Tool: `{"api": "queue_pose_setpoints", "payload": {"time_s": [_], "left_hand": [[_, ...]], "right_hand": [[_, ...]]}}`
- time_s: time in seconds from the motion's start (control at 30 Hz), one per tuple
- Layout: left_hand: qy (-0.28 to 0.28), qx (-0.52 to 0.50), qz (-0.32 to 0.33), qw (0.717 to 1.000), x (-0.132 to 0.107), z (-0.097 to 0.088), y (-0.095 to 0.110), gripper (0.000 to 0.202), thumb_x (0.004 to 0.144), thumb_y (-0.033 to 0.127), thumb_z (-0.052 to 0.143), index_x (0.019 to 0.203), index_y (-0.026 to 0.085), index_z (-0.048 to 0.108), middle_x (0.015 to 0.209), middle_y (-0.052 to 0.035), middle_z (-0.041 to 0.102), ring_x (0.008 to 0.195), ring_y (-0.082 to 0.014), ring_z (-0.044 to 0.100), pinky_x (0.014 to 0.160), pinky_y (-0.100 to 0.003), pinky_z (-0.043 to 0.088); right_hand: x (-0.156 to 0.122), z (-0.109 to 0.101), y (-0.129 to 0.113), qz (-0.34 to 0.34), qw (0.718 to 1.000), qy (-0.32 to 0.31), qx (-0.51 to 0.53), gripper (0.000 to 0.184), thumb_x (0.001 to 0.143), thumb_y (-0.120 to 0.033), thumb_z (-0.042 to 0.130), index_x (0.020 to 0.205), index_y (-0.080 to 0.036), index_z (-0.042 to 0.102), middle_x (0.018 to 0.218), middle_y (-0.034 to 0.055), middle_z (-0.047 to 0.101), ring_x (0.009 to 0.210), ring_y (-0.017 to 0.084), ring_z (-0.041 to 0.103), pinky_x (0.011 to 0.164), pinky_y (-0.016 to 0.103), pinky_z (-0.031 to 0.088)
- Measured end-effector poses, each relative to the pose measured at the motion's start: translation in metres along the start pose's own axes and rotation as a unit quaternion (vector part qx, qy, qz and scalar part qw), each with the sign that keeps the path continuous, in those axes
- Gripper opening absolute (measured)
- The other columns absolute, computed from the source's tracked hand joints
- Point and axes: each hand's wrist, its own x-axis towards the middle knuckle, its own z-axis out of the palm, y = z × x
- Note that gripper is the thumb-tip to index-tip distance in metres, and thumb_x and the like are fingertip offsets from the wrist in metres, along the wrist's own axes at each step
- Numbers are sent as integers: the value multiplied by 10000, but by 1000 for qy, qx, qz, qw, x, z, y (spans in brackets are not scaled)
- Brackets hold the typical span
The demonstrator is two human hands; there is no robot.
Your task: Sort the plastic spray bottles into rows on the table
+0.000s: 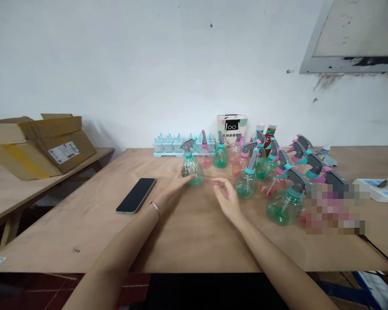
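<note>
My left hand [172, 188] reaches across the wooden table [194, 241], its fingertips touching the base of a green spray bottle [192, 167] that stands upright with a grey trigger. The fingers are stretched out, not wrapped round it. My right hand [226, 199] hovers open just right of that bottle, palm turned inward, holding nothing. Another green spray bottle [246, 181] stands just beyond its fingers. A thin bracelet sits on my left wrist.
Several green and pink spray bottles [284, 172] crowd the table's right half. A black phone [136, 195] lies left of my left hand. Light blue moulds [170, 144] and a small bag [232, 128] stand by the wall. A cardboard box [39, 144] rests on the left table.
</note>
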Motion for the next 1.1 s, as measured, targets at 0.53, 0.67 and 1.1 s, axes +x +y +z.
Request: {"api": "queue_pose_setpoints", "payload": {"time_s": [0.53,0.67,1.1], "left_hand": [[-353,-503,-172,770,-71,58,16,885,666,749,564,1204,46,574,1011,-203,702,882,-306,678,903,-449,429],[-403,-519,-210,724,-76,69,13,894,758,742,458,1290,26,520,935,-186,708,784,-273,679,835,-409,445],[-138,30,4,990,-61,46,8,526,916,590,454,1122,154,664,1196,-116,671,1186,-301,567,1083,-432,364]], "right_hand": [[82,-9,17,250,862,-214,386,397,710,-538,761,865,-198,627,928,66,756,941,229,712,773,329,582],[73,0,19,235,819,-261,453,548,698,-674,657,985,-209,627,1101,102,727,1042,267,684,757,386,592],[82,-5,6,242,818,-126,507,227,734,-373,615,899,-221,648,907,68,754,1092,272,673,994,478,515]]}}
